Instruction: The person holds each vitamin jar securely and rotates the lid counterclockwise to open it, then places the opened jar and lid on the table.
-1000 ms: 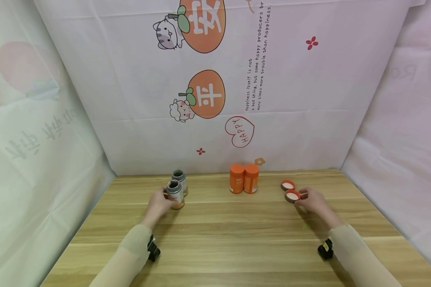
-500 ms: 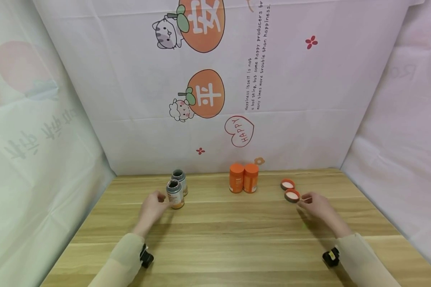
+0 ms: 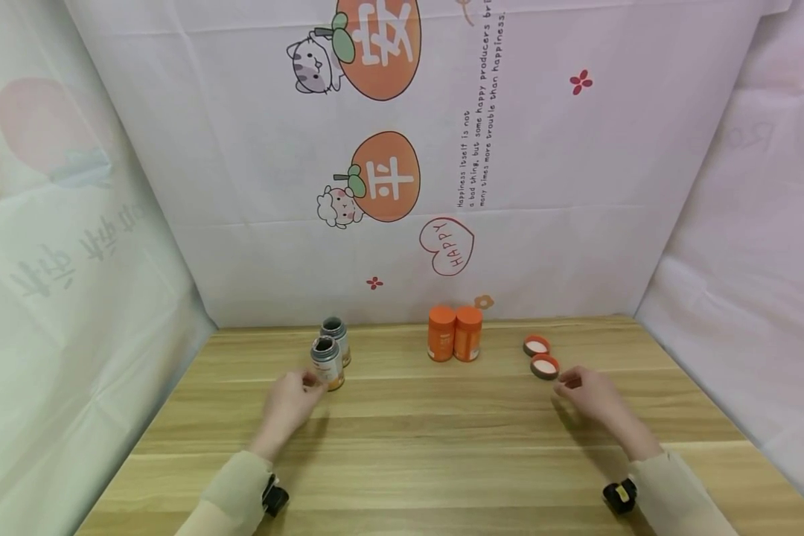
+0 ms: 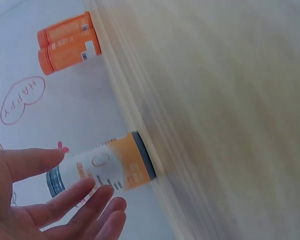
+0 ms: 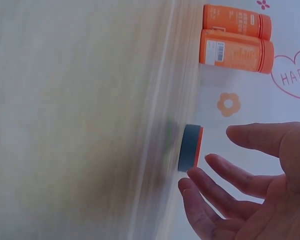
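Two lidless grey-and-white jars stand upright at the left, the front jar (image 3: 327, 361) partly in front of the rear jar (image 3: 336, 330). My left hand (image 3: 293, 402) is beside the front jar, its fingers loosely spread and holding nothing; the left wrist view shows the thumb and fingers apart in front of the jar's label. Over at the right lie two jar lids, orange-rimmed with white insides: a front lid (image 3: 545, 365) and a rear lid (image 3: 536, 345). My right hand (image 3: 592, 394) is just right of the front lid, fingers relaxed and bare in the right wrist view.
Two orange capped jars (image 3: 441, 335) stand side by side at the back middle of the wooden table (image 3: 415, 447). White printed cloth (image 3: 261, 186) rises behind the table's back edge and along both sides.
My left hand has let go of the front jar and drawn back toward me. The right hand has come off the front lid and moved slightly back. Jars and lids stay in place.
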`<state>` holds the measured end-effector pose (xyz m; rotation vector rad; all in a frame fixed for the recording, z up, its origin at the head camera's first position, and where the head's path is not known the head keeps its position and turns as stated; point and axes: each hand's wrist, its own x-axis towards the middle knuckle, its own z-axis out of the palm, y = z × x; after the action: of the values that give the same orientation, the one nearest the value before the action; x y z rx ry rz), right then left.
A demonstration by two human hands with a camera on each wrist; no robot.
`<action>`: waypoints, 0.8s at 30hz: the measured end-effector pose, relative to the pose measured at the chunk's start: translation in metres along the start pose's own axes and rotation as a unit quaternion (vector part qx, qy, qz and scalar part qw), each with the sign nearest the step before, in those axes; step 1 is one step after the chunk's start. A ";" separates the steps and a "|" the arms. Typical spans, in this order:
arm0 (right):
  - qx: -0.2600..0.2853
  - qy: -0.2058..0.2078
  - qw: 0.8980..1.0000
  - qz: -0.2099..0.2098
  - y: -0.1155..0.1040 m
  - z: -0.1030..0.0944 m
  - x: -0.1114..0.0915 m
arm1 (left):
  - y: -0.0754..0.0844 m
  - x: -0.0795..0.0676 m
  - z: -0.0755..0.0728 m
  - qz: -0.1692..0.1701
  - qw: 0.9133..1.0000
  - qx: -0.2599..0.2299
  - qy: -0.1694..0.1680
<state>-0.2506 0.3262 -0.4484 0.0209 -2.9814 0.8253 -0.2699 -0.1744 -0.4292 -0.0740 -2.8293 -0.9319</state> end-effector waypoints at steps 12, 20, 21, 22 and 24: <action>0.001 0.002 0.999 -0.037 -0.020 0.009 -0.005 | 0.014 -0.006 0.016 0.047 0.999 0.002 0.016; 0.010 0.005 0.999 -0.050 -0.031 0.018 -0.001 | 0.023 -0.004 0.026 0.061 0.998 -0.011 0.011; 0.010 0.005 0.999 -0.053 -0.032 0.019 0.000 | 0.025 -0.004 0.028 0.062 0.998 -0.015 0.010; 0.010 0.005 0.998 -0.055 -0.033 0.021 0.000 | 0.026 -0.004 0.029 0.063 0.998 -0.018 0.009; 0.009 0.006 0.998 -0.060 -0.036 0.023 0.001 | 0.029 -0.003 0.031 0.068 0.997 -0.027 0.005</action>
<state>-0.2521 0.2839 -0.4494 0.1912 -2.9273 0.8343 -0.2680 -0.1328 -0.4375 -0.2637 -2.7493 -0.9755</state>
